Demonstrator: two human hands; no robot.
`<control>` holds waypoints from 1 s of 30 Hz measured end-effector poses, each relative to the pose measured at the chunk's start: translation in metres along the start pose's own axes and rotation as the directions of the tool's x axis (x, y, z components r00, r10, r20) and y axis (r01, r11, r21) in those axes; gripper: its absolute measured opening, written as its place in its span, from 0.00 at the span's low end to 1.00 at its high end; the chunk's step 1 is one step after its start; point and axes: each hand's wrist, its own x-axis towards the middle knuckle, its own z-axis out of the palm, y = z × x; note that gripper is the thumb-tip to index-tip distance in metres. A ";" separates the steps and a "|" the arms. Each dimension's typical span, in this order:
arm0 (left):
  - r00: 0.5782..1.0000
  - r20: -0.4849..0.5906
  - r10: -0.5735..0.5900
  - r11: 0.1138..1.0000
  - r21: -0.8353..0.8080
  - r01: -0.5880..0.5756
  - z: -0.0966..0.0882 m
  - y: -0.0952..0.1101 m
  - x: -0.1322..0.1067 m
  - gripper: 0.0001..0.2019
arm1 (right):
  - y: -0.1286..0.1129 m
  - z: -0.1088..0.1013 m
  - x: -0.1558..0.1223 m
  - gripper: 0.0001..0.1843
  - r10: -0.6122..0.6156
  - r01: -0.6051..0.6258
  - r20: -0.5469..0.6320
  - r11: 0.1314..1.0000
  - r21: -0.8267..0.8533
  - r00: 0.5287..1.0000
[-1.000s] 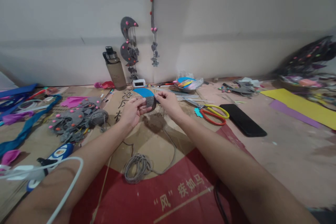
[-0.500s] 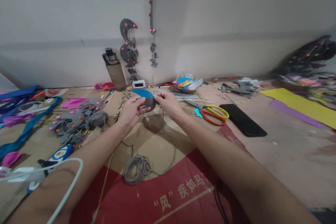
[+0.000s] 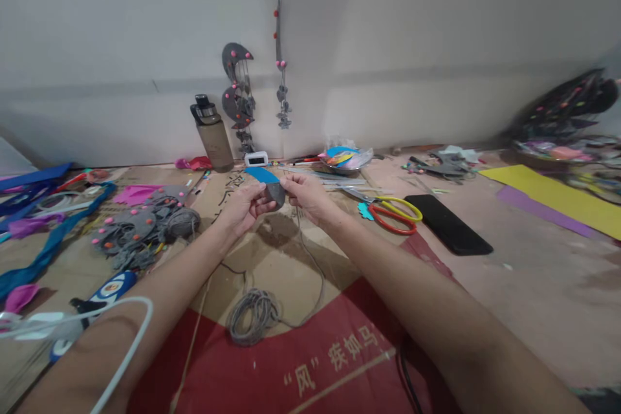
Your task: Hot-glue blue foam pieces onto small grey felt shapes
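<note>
Between my hands, above the cardboard, is a small dark grey felt piece [image 3: 276,194] with a rounded end. My left hand [image 3: 250,208] pinches its left side between thumb and fingers. At its upper right edge, the fingertips of my right hand [image 3: 305,195] are closed on it. A grey cord [image 3: 310,252] runs down from below my right hand to a loose coil [image 3: 253,317] on the cardboard. Just behind the felt lies a blue strip [image 3: 262,174]; I cannot tell whether it touches the felt.
Red-and-yellow scissors [image 3: 395,215] and a black phone [image 3: 447,224] lie to the right. Grey felt pieces with pink dots [image 3: 140,223] are heaped at left. A bottle [image 3: 213,136] stands by the wall, near hanging felt moons [image 3: 237,87]. A white cable [image 3: 140,330] crosses my left forearm.
The felt piece has turned slightly and sits a little further left. My right hand has shifted slightly left with it. The view has tilted up a bit.
</note>
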 end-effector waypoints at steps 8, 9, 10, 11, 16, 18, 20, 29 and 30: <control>0.996 -0.091 0.015 1.000 0.022 -0.013 -0.001 -0.004 0.002 0.03 | 0.015 0.006 0.003 0.12 -0.056 0.045 -0.068 0.987 -0.157 0.996; 0.996 -0.090 0.025 1.000 0.021 -0.023 -0.002 -0.005 0.003 0.03 | 0.017 0.005 0.004 0.12 -0.058 0.045 -0.077 0.986 -0.161 0.995; 0.996 -0.081 0.037 0.999 0.020 -0.036 -0.003 -0.006 0.003 0.02 | 0.018 0.005 0.005 0.12 -0.057 0.044 -0.082 0.987 -0.157 0.995; 0.997 -0.064 0.051 0.999 0.019 -0.050 -0.004 -0.007 0.004 0.02 | 0.018 0.005 0.006 0.12 -0.056 0.043 -0.082 0.988 -0.146 0.995; 0.995 0.027 0.100 0.994 0.047 -0.101 -0.011 -0.003 0.004 0.04 | 0.012 0.004 0.005 0.11 -0.057 0.053 -0.038 0.994 -0.093 0.998; 0.992 0.053 0.115 0.991 0.065 -0.118 -0.013 0.000 0.004 0.05 | 0.010 0.005 0.005 0.11 -0.068 0.064 -0.036 0.993 -0.099 0.997; 0.989 0.085 0.122 0.989 0.076 -0.128 -0.014 0.001 0.005 0.06 | 0.010 0.006 0.005 0.11 -0.081 0.076 -0.042 0.991 -0.109 0.996; 0.984 0.079 0.161 0.982 0.092 -0.168 -0.009 -0.010 0.009 0.15 | 0.020 -0.003 0.012 0.12 -0.191 0.126 -0.193 0.944 -0.306 0.962; 0.979 0.056 0.196 0.973 0.113 -0.201 -0.006 -0.012 0.008 0.16 | 0.020 -0.004 0.012 0.13 -0.200 0.126 -0.207 0.938 -0.324 0.958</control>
